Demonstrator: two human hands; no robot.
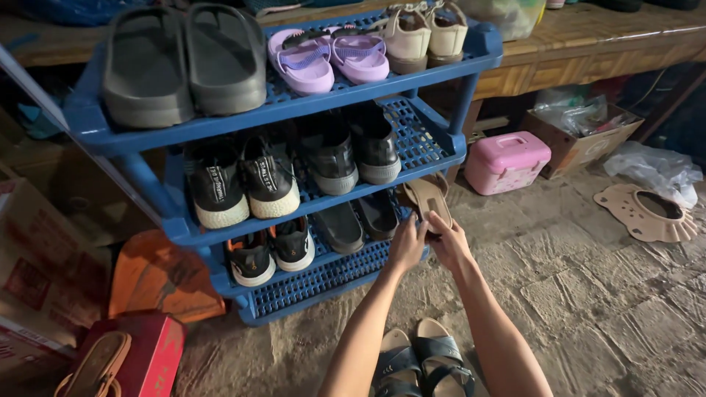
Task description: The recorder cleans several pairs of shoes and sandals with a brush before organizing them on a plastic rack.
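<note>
We grip a flat tan slip-on shoe (429,202) with both hands, our left hand (407,246) and right hand (448,242) closed around its heel end. It sits at the right end of the blue plastic three-tier shoe rack (323,279), level with the lowest shelf, just beside a pair of dark flat shoes (359,220).

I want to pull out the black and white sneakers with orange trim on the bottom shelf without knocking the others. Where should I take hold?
Grip the black and white sneakers with orange trim at their white toe caps, coming from the open front of the blue plastic rack. The toes point outward at the shelf edge, while the heels sit deep under the shelf above.
</note>
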